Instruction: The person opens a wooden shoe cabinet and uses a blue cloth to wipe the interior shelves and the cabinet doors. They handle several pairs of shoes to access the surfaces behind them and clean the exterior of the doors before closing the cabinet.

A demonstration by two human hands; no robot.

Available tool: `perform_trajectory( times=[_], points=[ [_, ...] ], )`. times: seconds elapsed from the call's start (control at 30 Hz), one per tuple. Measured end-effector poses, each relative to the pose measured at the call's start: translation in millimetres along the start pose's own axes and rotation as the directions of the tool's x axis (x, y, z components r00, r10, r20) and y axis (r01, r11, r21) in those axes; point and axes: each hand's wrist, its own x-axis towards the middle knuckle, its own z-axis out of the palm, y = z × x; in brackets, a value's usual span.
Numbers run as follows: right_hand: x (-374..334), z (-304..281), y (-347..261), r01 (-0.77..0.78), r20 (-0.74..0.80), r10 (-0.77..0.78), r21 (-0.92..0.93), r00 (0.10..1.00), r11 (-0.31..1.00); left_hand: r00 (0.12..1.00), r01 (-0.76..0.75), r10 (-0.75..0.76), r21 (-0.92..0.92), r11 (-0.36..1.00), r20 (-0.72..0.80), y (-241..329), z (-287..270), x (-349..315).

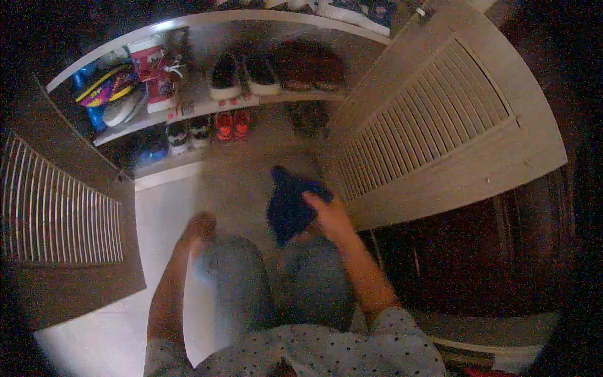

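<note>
My right hand (325, 212) grips a dark blue cloth (290, 204) in front of my right knee, its thumb lying across the top. The cloth hangs in loose folds above the floor, clear of the shelves. Beside my left knee is my left hand (202, 231), its fingers curled inward; what they hold, if anything, is hidden. Ahead stands an open shoe cabinet. Dark slip-on shoes with white soles (244, 78) sit on its middle shelf (207, 103), and small red shoes (232, 125) are on the level below.
Louvered doors stand open on both sides, the right door (440, 119) and the left door (69, 213). Red-and-white high-top shoes (157, 75) and a colourful sandal (108, 87) share the middle shelf. Light-coloured shoes (355, 16) rest on the top shelf. Dark wooden furniture (465, 251) stands at right.
</note>
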Motion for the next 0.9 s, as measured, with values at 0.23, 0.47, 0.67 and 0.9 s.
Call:
perform_trajectory(
  times=[0.23,0.47,0.67,0.9],
  points=[
    [11.0,-45.9,-54.5,-0.039,0.059,-0.007,0.739,0.998,0.673,0.943,-0.252,-0.216,-0.967,0.033,-0.253,127.5,-176.5,24.6],
    [-28.5,10.1,-57.6,0.728,0.356,-0.696,-0.588,0.623,0.352,0.926,-0.023,0.222,-0.63,-0.776,-0.306,166.0,-143.9,71.3],
    [-81.7,-74.9,-109.9,0.688,0.226,-0.842,-0.693,0.491,0.215,0.817,0.057,0.349,-0.539,-0.84,-0.458,184.6,-192.0,86.9],
    [-45.4,-189.5,-170.9,0.725,-0.612,-0.764,-0.432,0.202,0.537,0.871,-0.19,0.124,-0.558,-0.808,-0.476,203.0,-330.5,124.7]
  ],
)
